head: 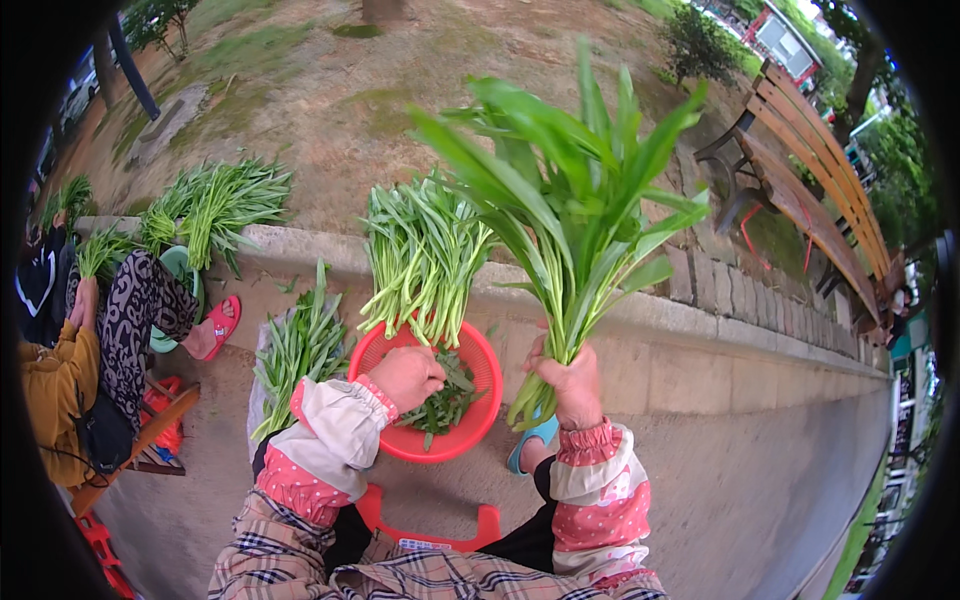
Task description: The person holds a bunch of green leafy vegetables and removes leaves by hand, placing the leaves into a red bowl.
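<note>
My right hand grips a bunch of water spinach by its lower stems. Its long leaves fan upward and are blurred at the tips. Over the red plastic colander is my left hand, its fingers curled together; whether they pinch anything is hidden. Loose torn leaves lie inside the colander. Just beyond it, a pile of water spinach rests on the stone curb, its stem ends hanging towards the colander's rim. More leafy stems are spread on a plastic sheet to the left.
At left, a seated person in a mustard sleeve holds greens, near a green basin. Another greens pile lies on the curb. A red plastic stool shows below me. A wooden bench stands at right.
</note>
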Demonstrator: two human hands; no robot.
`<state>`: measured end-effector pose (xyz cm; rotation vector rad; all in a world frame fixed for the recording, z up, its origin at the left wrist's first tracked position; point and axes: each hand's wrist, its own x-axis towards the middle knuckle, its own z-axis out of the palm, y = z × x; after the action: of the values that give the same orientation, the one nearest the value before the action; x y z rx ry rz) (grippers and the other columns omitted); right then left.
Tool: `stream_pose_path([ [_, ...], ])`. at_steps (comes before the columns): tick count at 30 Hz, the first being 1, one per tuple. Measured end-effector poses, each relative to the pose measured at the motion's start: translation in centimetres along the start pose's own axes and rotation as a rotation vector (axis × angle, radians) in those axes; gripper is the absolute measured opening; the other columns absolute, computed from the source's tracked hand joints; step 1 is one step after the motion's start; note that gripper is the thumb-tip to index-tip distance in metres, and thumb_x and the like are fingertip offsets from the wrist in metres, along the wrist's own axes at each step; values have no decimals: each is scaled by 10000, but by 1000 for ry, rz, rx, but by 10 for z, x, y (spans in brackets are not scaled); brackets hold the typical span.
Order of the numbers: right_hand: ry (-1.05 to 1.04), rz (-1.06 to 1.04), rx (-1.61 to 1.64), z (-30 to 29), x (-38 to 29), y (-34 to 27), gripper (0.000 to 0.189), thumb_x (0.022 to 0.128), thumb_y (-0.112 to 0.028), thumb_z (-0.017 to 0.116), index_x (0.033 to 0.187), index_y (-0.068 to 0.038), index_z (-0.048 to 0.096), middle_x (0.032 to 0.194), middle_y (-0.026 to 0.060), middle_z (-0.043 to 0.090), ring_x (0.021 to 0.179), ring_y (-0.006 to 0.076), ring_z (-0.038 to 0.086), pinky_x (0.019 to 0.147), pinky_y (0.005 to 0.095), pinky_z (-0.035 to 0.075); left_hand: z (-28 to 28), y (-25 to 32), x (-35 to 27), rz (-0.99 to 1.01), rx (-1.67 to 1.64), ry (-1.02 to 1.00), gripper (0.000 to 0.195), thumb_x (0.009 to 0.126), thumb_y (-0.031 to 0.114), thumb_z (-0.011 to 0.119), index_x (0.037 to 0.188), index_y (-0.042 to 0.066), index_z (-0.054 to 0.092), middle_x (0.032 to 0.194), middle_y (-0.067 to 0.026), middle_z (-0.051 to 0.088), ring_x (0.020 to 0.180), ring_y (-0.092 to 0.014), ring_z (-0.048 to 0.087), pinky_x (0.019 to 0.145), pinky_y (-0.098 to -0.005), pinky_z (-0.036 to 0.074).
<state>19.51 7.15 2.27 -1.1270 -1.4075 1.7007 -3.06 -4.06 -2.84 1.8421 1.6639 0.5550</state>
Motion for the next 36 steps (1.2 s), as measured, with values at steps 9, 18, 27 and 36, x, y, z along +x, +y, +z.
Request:
stream_pose_path([
  [9, -293, 87, 491, 8, -10, -6, 560, 650, -37, 560, 1191, 7, 424, 804, 82, 492, 743, 217, 521, 737, 396, 475, 4, 16, 5, -147, 263, -191, 216, 772, 165, 641, 982, 140, 682, 910, -105, 644, 901, -295, 614, 755, -427, 495],
  [18, -444, 96, 488, 13, -12, -6, 644, 620, -104, 626, 1213, -3, 395, 797, 83, 491, 716, 221, 531, 737, 398, 495, -36, 12, 21, -127, -636, 561, 141, 842, 122, 619, 942, 40, 673, 814, -55, 675, 671, -148, 623, 629, -272, 501],
  [27, -520, 106, 384, 18, -14, -1, 661, 608, -104, 638, 1211, 19, 397, 801, 91, 502, 707, 225, 542, 730, 401, 506, -85, -9, 10, 158, -1734, 438, 598, 937, 446, 451, 1379, 70, 309, 1244, -188, 521, 909, -243, 634, 712, -328, 548],
  [36, -566, 127, 285, 18, -12, 7, 653, 613, -88, 644, 1207, 17, 393, 802, 84, 514, 711, 216, 551, 725, 391, 506, -88, -3, 13, 187, -1613, 321, 549, 918, 329, 533, 1339, 14, 377, 1243, -155, 512, 922, -244, 624, 780, -366, 533],
])
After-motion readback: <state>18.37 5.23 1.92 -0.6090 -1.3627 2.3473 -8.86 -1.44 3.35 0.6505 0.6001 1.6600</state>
